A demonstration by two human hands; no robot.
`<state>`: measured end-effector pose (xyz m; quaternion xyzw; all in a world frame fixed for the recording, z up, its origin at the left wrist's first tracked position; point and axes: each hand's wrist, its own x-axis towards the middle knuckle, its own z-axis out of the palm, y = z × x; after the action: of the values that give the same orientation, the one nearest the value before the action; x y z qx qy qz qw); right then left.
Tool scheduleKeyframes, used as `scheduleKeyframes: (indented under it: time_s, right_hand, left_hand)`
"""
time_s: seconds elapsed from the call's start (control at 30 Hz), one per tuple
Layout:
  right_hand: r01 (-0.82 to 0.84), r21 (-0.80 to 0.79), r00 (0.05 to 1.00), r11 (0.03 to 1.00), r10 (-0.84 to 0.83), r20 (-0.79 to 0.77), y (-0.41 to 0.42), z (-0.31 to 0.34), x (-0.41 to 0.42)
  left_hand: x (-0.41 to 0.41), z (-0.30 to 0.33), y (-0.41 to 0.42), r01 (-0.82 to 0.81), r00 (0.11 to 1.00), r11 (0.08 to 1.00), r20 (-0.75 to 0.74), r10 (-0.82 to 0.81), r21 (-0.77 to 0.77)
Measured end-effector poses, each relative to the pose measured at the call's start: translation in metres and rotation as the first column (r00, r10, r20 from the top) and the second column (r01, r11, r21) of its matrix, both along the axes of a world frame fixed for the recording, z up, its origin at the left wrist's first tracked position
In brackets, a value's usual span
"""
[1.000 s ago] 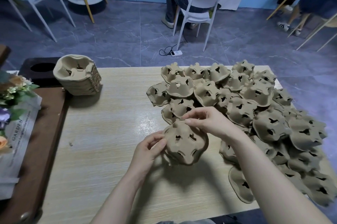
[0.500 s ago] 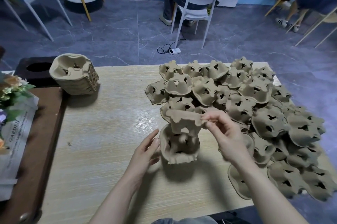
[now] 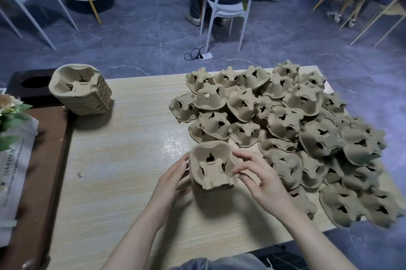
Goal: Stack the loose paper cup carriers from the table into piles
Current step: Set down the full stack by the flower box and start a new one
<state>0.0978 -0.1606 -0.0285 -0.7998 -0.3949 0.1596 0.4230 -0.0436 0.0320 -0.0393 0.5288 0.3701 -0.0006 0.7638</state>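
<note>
A small pile of brown pulp cup carriers (image 3: pixel 212 165) sits cups-up on the light wooden table (image 3: pixel 123 159) in front of me. My left hand (image 3: pixel 173 178) presses against its left side. My right hand (image 3: pixel 259 176) touches its right edge with spread fingers. A large heap of loose carriers (image 3: pixel 290 124), most lying upside down, covers the right half of the table. A tall finished pile of carriers (image 3: pixel 80 88) stands at the table's far left corner.
A dark wooden side table (image 3: pixel 41 170) with a bouquet in printed paper (image 3: pixel 11 129) adjoins the left edge. Beyond the table, a person sits on a white chair (image 3: pixel 230 3); a power strip (image 3: pixel 205 57) lies on the floor.
A second ago the carrier lay upside down in my hands. My right hand lifted a carrier, turned it cups-up and set it onto the small pile, which both hands now hold.
</note>
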Motion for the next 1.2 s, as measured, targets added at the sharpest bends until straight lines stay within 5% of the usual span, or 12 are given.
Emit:
scheduleKeyframes:
  time_s: [0.6,0.9,1.2]
  right_hand:
    - [0.162,-0.097,0.981,0.982,-0.15,0.119,-0.018,-0.017,-0.018]
    - [0.593,-0.325,0.805,0.737,-0.546,0.231,-0.073,-0.019,0.05]
    - [0.4,-0.709,0.874,0.581,-0.476,0.102,-0.067,-0.018,0.099]
  left_hand:
    - [0.005,-0.013,-0.01,0.009,0.999,1.0,0.044,-0.008,-0.02]
    - [0.007,-0.018,-0.014,0.013,0.998,0.998,0.055,-0.01,-0.059]
    - [0.01,-0.021,-0.014,0.0,0.999,0.998,0.052,0.003,-0.064]
